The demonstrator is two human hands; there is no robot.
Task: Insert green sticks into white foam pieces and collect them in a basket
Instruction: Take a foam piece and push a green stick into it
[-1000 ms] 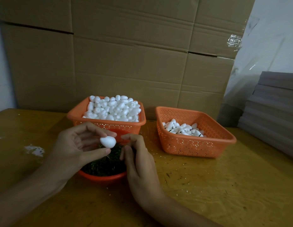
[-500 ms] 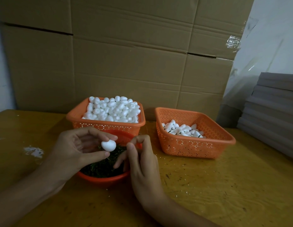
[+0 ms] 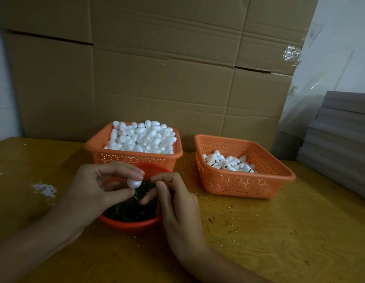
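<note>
While the left hand [image 3: 95, 190] has its thumb and forefinger closed on a single white foam piece [image 3: 134, 183], that piece sits sideways. Its long axis runs roughly left to right across the view, and the free end faces the right hand [image 3: 177, 205]. It's a small egg-shaped thing, plain matte white, smooth, no marks I can see. The forefinger is on top and the thumb underneath, so the piece pokes out past the fingertips on the right rather than sitting in the palm. The other left fingers curl loosely behind it. It's held up in the air over the red bowl [image 3: 128, 224], which is full of dark green sticks [image 3: 128, 209].

The right hand is just beside the foam, with thumb and forefinger tips pressed together in a pinch aimed at that free end. Its middle finger sticks out lower down, over the sticks. Honestly can't tell whether there's a stick in that pinch, it's too thin and dark to make out.

Right behind the bowl is an orange basket [image 3: 134, 159] heaped with loose foam pieces [image 3: 142, 137]. Off to the right, apart from it, a second basket [image 3: 238, 183] holds a small pile [image 3: 226, 164] of foam pieces with green bits showing. It's all on a yellowish wooden table [image 3: 279, 231], with cardboard [image 3: 157, 78] standing behind.
</note>
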